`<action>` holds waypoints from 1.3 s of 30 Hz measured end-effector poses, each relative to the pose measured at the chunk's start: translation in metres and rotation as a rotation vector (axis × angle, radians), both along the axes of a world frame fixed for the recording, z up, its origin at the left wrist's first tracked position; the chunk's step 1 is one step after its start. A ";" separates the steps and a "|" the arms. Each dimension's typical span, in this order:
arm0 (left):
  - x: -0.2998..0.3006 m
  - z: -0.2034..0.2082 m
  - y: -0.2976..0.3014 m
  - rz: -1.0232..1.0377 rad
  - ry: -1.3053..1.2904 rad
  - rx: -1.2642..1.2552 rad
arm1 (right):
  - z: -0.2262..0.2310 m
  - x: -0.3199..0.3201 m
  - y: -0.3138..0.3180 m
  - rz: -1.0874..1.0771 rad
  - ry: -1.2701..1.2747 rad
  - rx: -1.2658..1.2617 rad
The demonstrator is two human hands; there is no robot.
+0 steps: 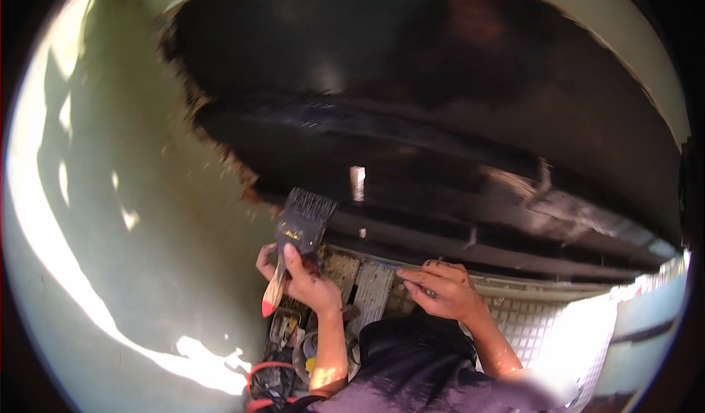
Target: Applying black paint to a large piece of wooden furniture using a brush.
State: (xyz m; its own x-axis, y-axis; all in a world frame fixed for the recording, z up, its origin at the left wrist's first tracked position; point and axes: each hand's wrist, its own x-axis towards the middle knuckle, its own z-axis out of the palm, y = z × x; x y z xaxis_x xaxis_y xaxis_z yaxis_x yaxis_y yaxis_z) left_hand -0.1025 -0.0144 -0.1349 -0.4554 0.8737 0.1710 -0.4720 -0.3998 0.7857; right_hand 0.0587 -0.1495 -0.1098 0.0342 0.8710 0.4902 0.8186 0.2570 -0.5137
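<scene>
The coating looks well advanced, judging by how dark the big curved panel (411, 60) is: black covers nearly all of its ribbed surface, while its ragged left edge (229, 162) shows brown and orange, a long pale patch (573, 222) lies along the lower right, and a small whitish mark (358, 183) sits near the lower middle. Those lighter places may be what is left to cover, though some could be only reflected light, as could the reddish tint near the top. The flat paintbrush (302, 229) is in the left hand (312, 288), just below the panel's lower left edge; whether the bristles touch it I cannot tell. The fingers are clamped around the brush, the thumb laid along its front. It is broad, with dark, stiff-looking bristles that point upward, a blackened band with yellow marks, and a slim wooden handle ending in a red tip. The right hand (442, 289) is near the panel's lower rim, fingers partly curled and bearing dark smudges, thumb close to the forefinger; I cannot tell whether they pinch anything
</scene>
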 end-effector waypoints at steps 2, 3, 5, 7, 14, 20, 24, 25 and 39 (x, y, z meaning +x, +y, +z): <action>0.021 0.016 -0.013 -0.093 0.006 0.031 | 0.012 0.011 -0.019 -0.032 -0.028 0.047; 0.031 0.023 -0.020 -0.130 0.019 0.044 | 0.017 0.017 -0.029 -0.073 -0.048 0.069; 0.044 0.030 -0.036 -0.248 0.033 0.057 | 0.026 0.030 -0.047 -0.133 -0.082 0.109; 0.056 0.032 -0.047 -0.322 0.086 0.051 | 0.037 0.047 -0.071 -0.210 -0.184 0.189; 0.093 0.044 -0.067 -0.323 -0.004 0.202 | 0.105 0.141 -0.161 -0.348 -0.583 0.165; 0.132 0.093 -0.081 -0.314 0.093 0.299 | 0.193 0.232 -0.174 -0.118 -0.940 0.279; 0.167 0.128 -0.099 -0.381 0.002 0.384 | 0.215 0.288 -0.162 -0.039 -1.144 0.362; 0.177 0.135 -0.102 -0.356 -0.016 0.422 | 0.221 0.297 -0.160 0.006 -1.202 0.387; 0.243 0.179 -0.079 -0.178 -0.058 0.662 | 0.224 0.349 -0.167 0.044 -1.374 0.193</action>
State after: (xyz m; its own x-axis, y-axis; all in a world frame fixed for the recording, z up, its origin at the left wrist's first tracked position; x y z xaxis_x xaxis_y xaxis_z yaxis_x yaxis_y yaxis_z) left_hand 0.1403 -0.0932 0.0440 -0.3395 0.6560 0.6741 -0.6087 -0.6996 0.3742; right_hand 0.4076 -0.3166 0.1138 -0.5940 0.7740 0.2192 0.6224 0.2696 0.7348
